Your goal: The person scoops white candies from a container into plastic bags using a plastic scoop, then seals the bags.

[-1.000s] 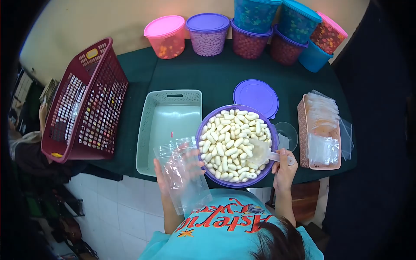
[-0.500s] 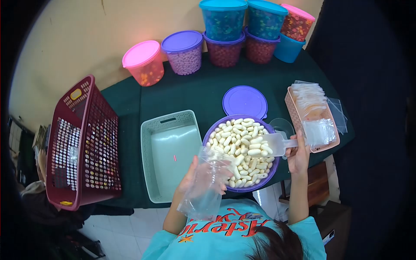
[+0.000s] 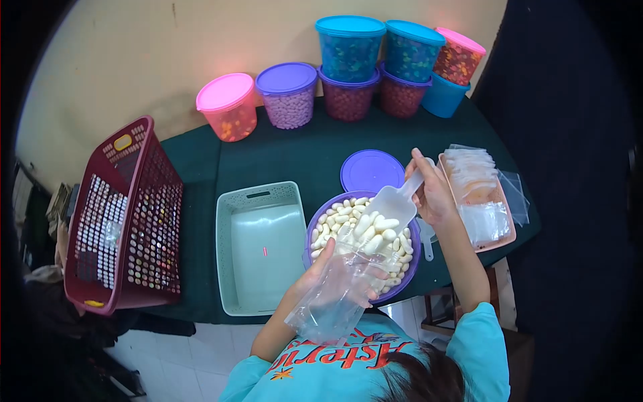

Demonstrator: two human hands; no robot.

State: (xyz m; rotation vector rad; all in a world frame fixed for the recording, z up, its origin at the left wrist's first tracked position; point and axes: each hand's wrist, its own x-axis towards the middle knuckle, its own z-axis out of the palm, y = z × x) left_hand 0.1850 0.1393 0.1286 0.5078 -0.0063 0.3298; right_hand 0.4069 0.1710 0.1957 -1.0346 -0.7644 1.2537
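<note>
My right hand (image 3: 434, 194) grips the handle of a translucent scoop (image 3: 392, 206), raised and tilted down to the left. White oblong candies (image 3: 370, 234) lie in the scoop, right at the mouth of a clear plastic bag (image 3: 335, 288). My left hand (image 3: 321, 268) holds this bag from beneath and behind, its fingers partly seen through the plastic. No candies show in the bag's lower part. Under both hands stands a purple tub (image 3: 418, 258) full of the same white candies (image 3: 328, 228).
A pale green basket (image 3: 224, 268) with a small red-and-white strip stands left of the tub. Further left is a maroon laundry basket (image 3: 127, 268). A purple lid (image 3: 372, 171) lies behind the tub. A pink basket of plastic bags (image 3: 512, 234) sits right. Lidded tubs (image 3: 288, 107) line the wall.
My right hand has lifted the loaded scoop from the candies and swung it up, tipping its front toward the bag. My left hand and the bag have shifted slightly right and down.
</note>
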